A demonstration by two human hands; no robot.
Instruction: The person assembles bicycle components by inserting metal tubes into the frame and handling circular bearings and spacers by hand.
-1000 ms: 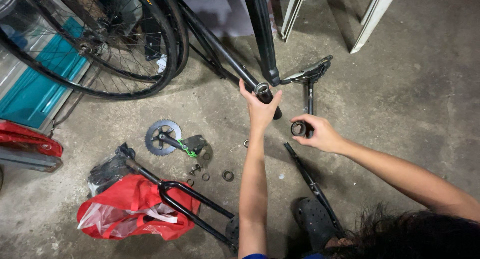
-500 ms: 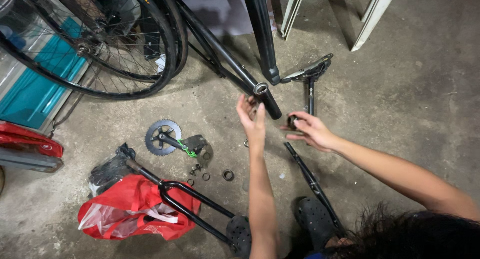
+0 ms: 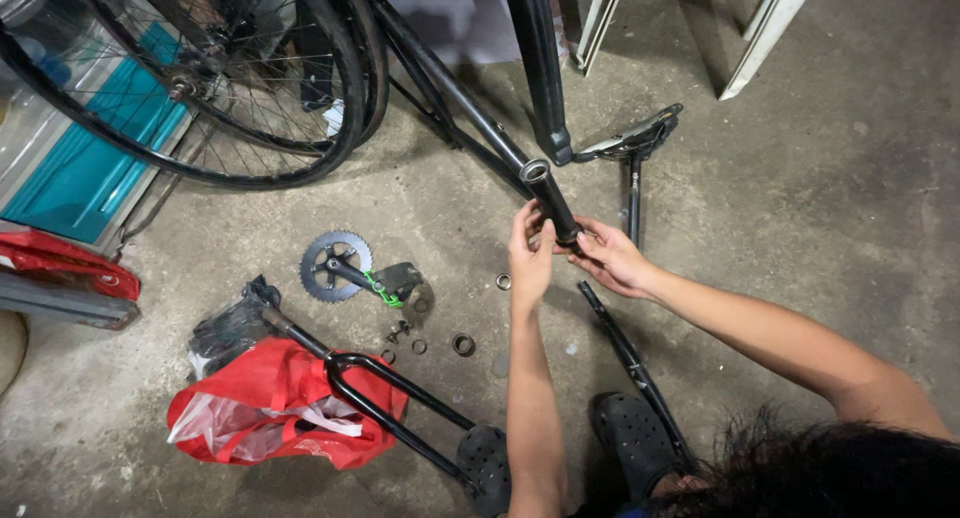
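Filling the upper left, a spoked bicycle wheel (image 3: 200,88) with a black tyre leans over a teal panel (image 3: 85,173), at about ten o'clock from the hands. Black frame tubes (image 3: 450,103) run down from it toward the middle of the view, meeting a short black head tube (image 3: 548,196) whose open metal-rimmed end faces up. At eight o'clock from the hands a red plastic bag (image 3: 265,408) lies on the concrete floor (image 3: 820,228), with a black fork (image 3: 390,403) laid across it and a black bag just beyond at its upper left. A black saddle (image 3: 630,138) on its post stands at one o'clock from the hands, close to the tube. A thin black bar (image 3: 630,363) lies on the floor at five o'clock, running toward a black clog (image 3: 632,440). A toothed chainring with its crank arm (image 3: 340,266) lies at nine o'clock, a green-marked pedal touching its end. Small rings and bearings (image 3: 462,344) are scattered near it, one ring (image 3: 503,281) just beside the left wrist.

The left hand (image 3: 528,250) is curled partly closed, fingers against the left side of the head tube's lower part. The right hand (image 3: 608,258) cups the tube's lower end from the right, fingers bent around it; whether anything small sits in that palm I cannot tell.
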